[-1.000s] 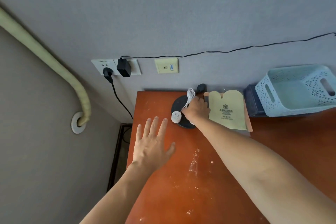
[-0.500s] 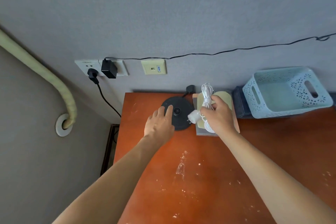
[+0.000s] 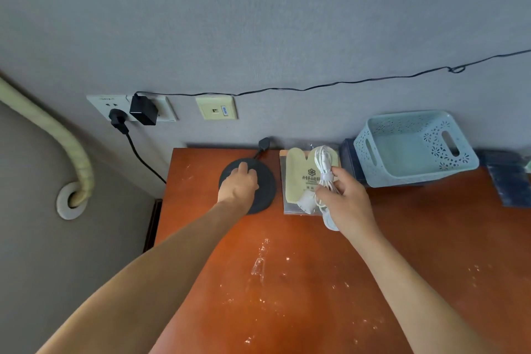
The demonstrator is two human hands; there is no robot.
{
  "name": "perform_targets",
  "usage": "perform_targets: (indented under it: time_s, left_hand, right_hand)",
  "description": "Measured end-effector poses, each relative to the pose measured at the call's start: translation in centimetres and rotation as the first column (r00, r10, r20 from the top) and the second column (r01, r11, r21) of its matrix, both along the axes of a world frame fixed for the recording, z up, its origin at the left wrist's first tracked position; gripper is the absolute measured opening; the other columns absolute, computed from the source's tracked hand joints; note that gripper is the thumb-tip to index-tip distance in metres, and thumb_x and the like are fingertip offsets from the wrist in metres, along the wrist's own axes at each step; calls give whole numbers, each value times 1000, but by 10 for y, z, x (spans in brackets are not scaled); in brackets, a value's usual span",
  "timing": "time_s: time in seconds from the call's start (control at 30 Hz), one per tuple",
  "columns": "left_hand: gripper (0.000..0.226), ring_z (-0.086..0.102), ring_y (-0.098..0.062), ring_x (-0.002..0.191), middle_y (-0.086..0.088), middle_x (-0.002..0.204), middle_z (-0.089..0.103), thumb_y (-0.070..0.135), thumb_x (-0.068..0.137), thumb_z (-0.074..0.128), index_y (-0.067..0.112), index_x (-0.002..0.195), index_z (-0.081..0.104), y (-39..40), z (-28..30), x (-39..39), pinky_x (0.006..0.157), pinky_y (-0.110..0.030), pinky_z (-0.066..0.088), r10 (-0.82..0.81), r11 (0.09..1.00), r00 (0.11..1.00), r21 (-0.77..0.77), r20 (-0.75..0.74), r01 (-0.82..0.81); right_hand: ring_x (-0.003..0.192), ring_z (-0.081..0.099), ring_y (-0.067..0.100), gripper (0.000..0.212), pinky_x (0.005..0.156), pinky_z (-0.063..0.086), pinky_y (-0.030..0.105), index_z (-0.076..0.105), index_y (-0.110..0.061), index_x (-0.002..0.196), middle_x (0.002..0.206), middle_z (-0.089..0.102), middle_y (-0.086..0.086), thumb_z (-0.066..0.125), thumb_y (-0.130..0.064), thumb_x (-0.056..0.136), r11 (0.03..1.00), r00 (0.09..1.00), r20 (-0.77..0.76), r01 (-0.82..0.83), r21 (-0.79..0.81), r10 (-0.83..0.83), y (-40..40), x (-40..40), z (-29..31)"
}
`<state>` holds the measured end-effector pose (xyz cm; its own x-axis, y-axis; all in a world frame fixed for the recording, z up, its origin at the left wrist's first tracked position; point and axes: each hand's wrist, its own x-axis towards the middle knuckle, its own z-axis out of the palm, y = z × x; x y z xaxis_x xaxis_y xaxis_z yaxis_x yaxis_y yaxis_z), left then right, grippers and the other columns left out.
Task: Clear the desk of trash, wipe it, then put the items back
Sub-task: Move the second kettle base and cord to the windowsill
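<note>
Wall plates: three are sitting on the grey wall, two black plugs filling the left pair.
Left hand: one, lying on the single round black disc base near the back left of the red-brown wooden desk, fingers curling over the top.
Packet: one pale yellow printed packet is lying just right of the disc.
Right hand: one, fingers clamping round one bundled white cable with plug, hovering over the packet.
Basket: one light blue perforated plastic basket is sitting at the back right.

We see the left hand on the black round base, the right hand gripping the white coiled cable.
</note>
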<state>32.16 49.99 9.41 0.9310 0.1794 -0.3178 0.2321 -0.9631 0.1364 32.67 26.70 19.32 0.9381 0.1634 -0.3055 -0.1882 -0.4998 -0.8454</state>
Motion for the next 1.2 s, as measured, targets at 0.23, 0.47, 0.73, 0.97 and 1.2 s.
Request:
perform_targets:
  time_s: [0.23, 0.47, 0.73, 0.97, 1.2]
  left_hand:
    - [27, 52, -29, 115, -8, 132, 52, 16, 106, 51, 10, 130, 63, 29, 37, -91, 79, -36, 48, -3, 999, 998, 47, 65, 0]
    - [56, 56, -30, 102, -7, 117, 58, 32, 105, 22, 10, 118, 71, 49, 116, -233, 72, -45, 55, 164, 976, 936, 86, 312, -200]
    - [9, 57, -25, 70, -2, 88, 52, 20, 94, 74, 12, 96, 71, 43, 215, -408, 52, -40, 53, 446, 819, 680, 41, 582, -572]
    - [16, 59, -29, 83, -2, 97, 52, 29, 96, 70, 14, 102, 69, 21, 264, -575, 64, -44, 55, 622, 595, 491, 39, 610, -803]
    - [18, 57, -27, 77, -2, 93, 54, 31, 96, 68, 13, 93, 66, -37, 282, -777, 66, -37, 48, 724, 338, 294, 51, 624, -940]
  right_hand:
    - [86, 64, 19, 24, 75, 48, 35, 63, -33, 106, 99, 67, -4, 65, -14, 90, 980, 978, -92, -180, 80, 187, 13, -35, 36]
    - [84, 70, 6, 25, 75, 50, 29, 58, -43, 116, 92, 75, -3, 60, -22, 102, 871, 878, -88, -447, 202, 471, 64, -88, 73]
    - [84, 76, 22, 33, 77, 58, 39, 56, -48, 130, 88, 69, 0, 57, -27, 104, 659, 710, 57, -678, 324, 702, 133, -188, 122]
    - [66, 67, 25, 39, 70, 56, 36, 59, -53, 127, 69, 61, -8, 58, -23, 103, 359, 406, 157, -896, 261, 900, 197, -339, 159]
    - [63, 70, 24, 42, 78, 59, 47, 58, -62, 120, 72, 69, -2, 60, -26, 98, 127, 159, 218, -980, 153, 963, 225, -531, 169]
